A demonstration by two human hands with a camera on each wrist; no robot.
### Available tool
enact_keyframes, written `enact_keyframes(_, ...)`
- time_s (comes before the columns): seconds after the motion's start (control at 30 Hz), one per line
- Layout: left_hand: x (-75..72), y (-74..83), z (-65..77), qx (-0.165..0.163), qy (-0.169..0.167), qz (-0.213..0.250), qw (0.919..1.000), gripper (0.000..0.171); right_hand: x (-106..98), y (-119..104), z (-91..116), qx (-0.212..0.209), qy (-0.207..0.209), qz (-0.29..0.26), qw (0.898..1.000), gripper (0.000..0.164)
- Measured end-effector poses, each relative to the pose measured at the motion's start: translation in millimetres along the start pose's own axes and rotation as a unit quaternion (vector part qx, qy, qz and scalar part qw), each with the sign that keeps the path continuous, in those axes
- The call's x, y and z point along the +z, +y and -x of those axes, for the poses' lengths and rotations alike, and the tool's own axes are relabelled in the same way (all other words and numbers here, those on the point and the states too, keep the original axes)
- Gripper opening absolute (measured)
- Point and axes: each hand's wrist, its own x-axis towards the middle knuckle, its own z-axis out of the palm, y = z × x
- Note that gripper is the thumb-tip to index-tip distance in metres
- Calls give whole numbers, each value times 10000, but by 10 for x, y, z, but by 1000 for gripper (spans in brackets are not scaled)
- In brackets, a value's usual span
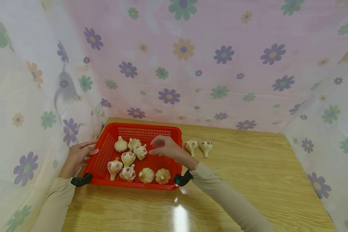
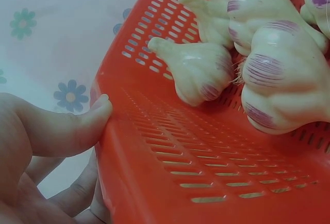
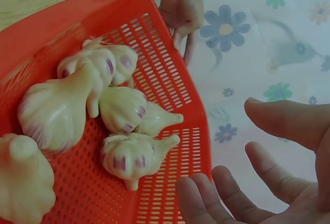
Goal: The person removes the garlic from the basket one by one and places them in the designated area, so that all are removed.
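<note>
A red plastic basket (image 1: 146, 126) sits at the table's back left and holds several garlic bulbs (image 1: 128, 158). Two more garlic bulbs (image 1: 191, 146) lie on the wood just right of the basket. My left hand (image 1: 79, 153) rests against the basket's left rim, thumb (image 2: 77, 126) pressed on the edge of the basket (image 2: 206, 182) and fingers outside its wall. My right hand (image 1: 162, 146) hovers over the basket's right half, fingers relaxed, palm empty. In the right wrist view the right hand (image 3: 242, 146) is spread above the bulbs (image 3: 129, 154), apart from them.
Flowered cloth (image 1: 191, 64) walls the table at the back and on both sides, close to the basket's left edge. The wooden tabletop (image 1: 249, 180) stretches to the right and front of the basket.
</note>
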Motion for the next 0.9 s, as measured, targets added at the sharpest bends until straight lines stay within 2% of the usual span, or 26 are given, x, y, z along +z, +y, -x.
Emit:
enact_keyframes(0.27, -19, 1, 14, 1, -22, 148, 9999, 63, 153, 77, -174, 163, -75, -122, 9998, 25)
enact_keyframes(0.47, -13, 5, 11, 74, 49, 74, 9999, 59, 248, 139, -290, 166, 16, 88, 9998, 27)
enact_keyframes(0.67, -11, 14, 1, 25, -10, 265, 9996, 61, 317, 167, -407, -32, 87, 575, 9983, 34)
enact_keyframes(0.9, -14, 9, -2, -27, 19, 216, 9998, 60, 408, 225, -579, -196, -43, 1330, 9909, 35)
